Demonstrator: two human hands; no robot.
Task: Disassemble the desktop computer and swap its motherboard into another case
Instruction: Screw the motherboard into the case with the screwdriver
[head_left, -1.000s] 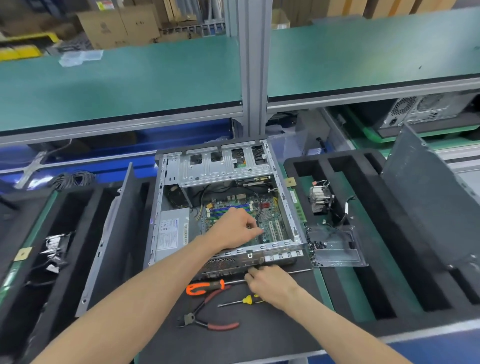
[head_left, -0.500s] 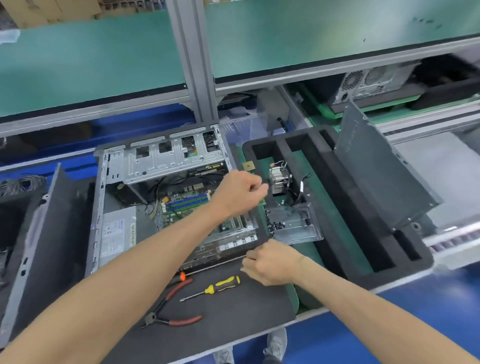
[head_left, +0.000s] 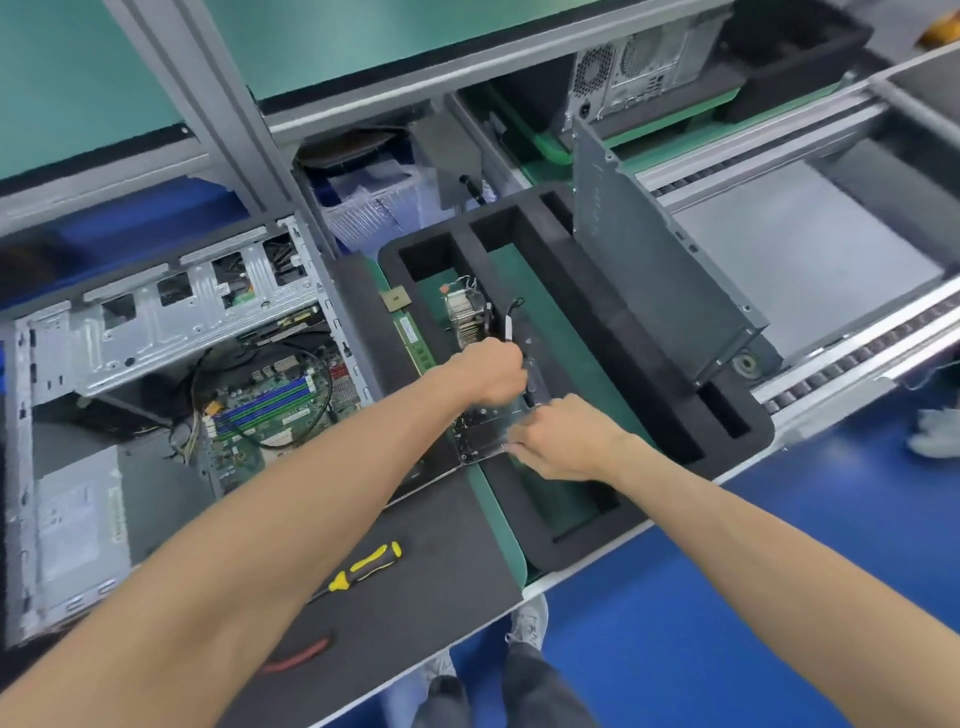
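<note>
Hands, left (head_left: 488, 371) fisted and right (head_left: 563, 439) pinched shut, contents unclear, hover over the foam tray (head_left: 727, 415) right of the open case (head_left: 171, 322), likely depositing removed parts; motherboard (head_left: 270, 410) removal comes next.

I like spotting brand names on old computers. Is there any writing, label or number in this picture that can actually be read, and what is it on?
None can be read.
Power supply label, in the open computer case: grey print, too blurred.
Memory stick sticker, on the foam tray: too small.
Motherboard: markings too small.
Second computer's rear panel: no legible text.
</note>
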